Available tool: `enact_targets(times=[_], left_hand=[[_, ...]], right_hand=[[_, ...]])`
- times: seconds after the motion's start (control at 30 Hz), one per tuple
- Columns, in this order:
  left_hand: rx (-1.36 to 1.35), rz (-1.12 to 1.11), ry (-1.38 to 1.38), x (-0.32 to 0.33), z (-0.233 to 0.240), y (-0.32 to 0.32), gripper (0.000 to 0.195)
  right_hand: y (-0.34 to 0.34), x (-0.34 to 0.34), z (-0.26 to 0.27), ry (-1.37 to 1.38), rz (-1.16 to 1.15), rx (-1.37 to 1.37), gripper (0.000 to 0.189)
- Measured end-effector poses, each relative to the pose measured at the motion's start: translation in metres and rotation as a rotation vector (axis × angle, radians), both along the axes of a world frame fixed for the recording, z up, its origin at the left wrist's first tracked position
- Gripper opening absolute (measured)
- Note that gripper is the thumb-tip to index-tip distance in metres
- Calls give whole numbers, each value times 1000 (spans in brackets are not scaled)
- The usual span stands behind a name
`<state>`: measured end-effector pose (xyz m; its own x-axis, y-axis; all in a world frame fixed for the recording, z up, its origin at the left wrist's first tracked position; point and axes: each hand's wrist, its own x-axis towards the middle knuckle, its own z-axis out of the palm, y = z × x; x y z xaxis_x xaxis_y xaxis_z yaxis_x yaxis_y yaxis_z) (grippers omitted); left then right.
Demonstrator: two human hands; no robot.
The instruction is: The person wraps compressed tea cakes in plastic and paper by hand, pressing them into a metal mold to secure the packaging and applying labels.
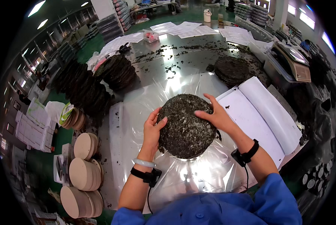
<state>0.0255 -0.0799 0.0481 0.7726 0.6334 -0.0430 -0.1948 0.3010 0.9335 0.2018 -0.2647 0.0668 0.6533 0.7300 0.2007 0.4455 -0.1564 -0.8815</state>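
A round, dark disc of dried seaweed-like sheets is between my hands, above the clear plastic film on the metal table. My left hand grips its left edge, thumb on top and fingers at the rim. My right hand lies at its upper right, thumb on the top face and index finger raised apart; its other fingers are partly hidden. Loose flakes hang from the disc's lower left and right edges. A shiny round surface shows under the film below the disc.
Tall dark stacks and a shorter stack stand left, another dark stack back right. Round pale boards are piled at the left edge. A large paper pad lies right, below a scale. Papers line the far edge.
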Motion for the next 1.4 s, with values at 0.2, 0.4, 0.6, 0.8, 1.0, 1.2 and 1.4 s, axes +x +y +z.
enact_targets(times=[0.2, 0.4, 0.6, 0.8, 1.0, 1.2, 1.4], left_hand=[[654, 291, 349, -58, -12, 47, 39], [1198, 144, 955, -161, -60, -5, 44], [890, 51, 494, -92, 34, -9, 57], [1402, 149, 410, 22, 6, 43, 50], [875, -174, 375, 9, 17, 5, 29], [1311, 4, 1009, -140, -3, -16, 31], [969, -30, 799, -172, -21, -10, 11]], right_hand=[[-32, 54, 1, 726, -163, 472, 49], [-47, 51, -9, 993, -65, 521, 44], [-52, 62, 16, 1012, -57, 606, 46], [-24, 33, 29, 1087, 56, 650, 44], [-60, 43, 7, 1053, -38, 644, 46], [-122, 83, -20, 945, -176, 510, 50], [-138, 86, -20, 1345, -5, 430, 45]])
